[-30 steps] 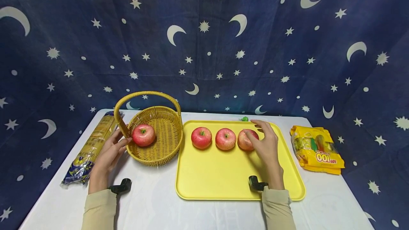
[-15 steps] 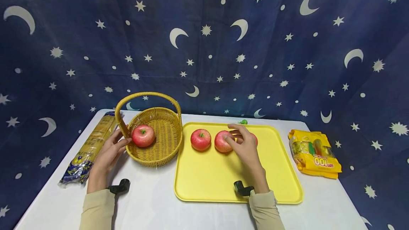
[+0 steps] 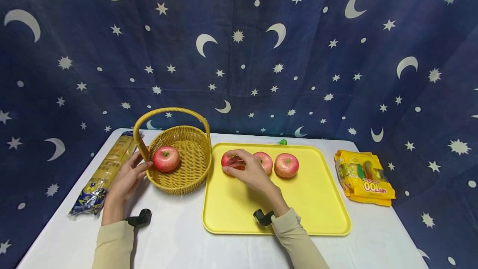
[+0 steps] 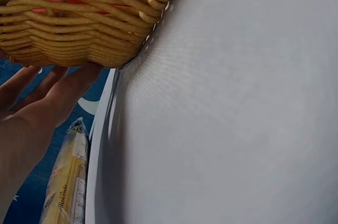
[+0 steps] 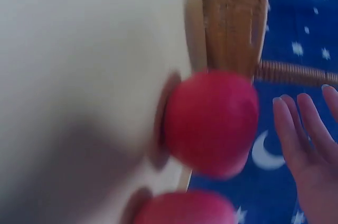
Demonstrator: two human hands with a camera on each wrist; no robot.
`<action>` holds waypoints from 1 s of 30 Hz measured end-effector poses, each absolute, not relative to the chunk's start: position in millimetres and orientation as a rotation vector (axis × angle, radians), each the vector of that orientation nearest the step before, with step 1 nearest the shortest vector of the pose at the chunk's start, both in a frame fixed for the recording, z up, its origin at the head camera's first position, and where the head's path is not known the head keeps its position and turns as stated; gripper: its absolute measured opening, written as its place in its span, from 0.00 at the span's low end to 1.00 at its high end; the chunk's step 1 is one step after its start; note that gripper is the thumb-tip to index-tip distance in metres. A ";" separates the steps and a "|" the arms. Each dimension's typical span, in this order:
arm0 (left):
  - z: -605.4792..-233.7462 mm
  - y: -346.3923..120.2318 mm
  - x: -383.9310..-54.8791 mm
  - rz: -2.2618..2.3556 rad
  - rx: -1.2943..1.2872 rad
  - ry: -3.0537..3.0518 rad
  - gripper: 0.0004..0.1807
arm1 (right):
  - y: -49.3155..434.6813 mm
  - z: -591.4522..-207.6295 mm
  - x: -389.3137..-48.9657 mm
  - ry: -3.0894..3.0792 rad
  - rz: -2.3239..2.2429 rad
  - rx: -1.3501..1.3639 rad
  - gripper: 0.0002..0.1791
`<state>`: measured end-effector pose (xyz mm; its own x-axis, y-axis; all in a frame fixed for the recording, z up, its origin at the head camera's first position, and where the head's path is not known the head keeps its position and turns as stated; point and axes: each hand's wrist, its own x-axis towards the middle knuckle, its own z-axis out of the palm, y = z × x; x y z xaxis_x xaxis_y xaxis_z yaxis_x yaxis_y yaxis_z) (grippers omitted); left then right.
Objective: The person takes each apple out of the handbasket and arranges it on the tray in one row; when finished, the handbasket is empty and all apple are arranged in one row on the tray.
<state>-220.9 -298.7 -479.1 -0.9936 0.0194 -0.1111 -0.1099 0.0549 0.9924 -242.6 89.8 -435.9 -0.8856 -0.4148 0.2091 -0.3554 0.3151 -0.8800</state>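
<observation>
My left hand [image 3: 126, 182] holds the left side of a wicker basket [image 3: 194, 157], thumb at the rim and fingers against the outer wall. One red apple [image 3: 166, 159] lies inside the basket, by that rim. My right hand [image 3: 255, 173] hovers with fingers spread over the leftmost apple [image 3: 225, 160] on a yellow tray [image 3: 261, 211]; in the right wrist view the straight fingers stand apart from that apple [image 5: 211, 123]. Beside it on the tray sit a middle apple [image 3: 266, 161], partly hidden by the hand, and a right apple [image 3: 286, 165].
A long pack of pasta [image 3: 104, 173] lies left of the basket. A yellow snack bag [image 3: 364, 177] lies right of the tray. Near the table's back edge is a small green object [image 3: 282, 141]. The basket's arched handle [image 3: 175, 110] rises above it; a starry curtain hangs behind.
My right hand has swept left from the right apple, past the middle one, to the leftmost apple. The apples stay in place, and my left hand remains at the basket.
</observation>
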 end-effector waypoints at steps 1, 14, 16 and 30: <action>-479.2 -298.6 -220.7 2.089 -0.098 2.212 0.41 | 84.2 -434.8 -243.0 2.484 -1.635 -0.750 0.23; -479.3 -297.4 -220.6 2.116 -0.090 2.210 0.40 | 18.4 -426.4 -255.9 2.364 -1.470 -0.859 0.28; -478.4 -297.7 -220.4 2.119 -0.095 2.211 0.40 | 7.9 -427.9 -260.2 2.360 -1.436 -0.851 0.30; -477.5 -296.2 -218.3 2.159 -0.076 2.198 0.39 | -55.3 -429.8 -284.5 2.490 -1.104 -0.854 0.40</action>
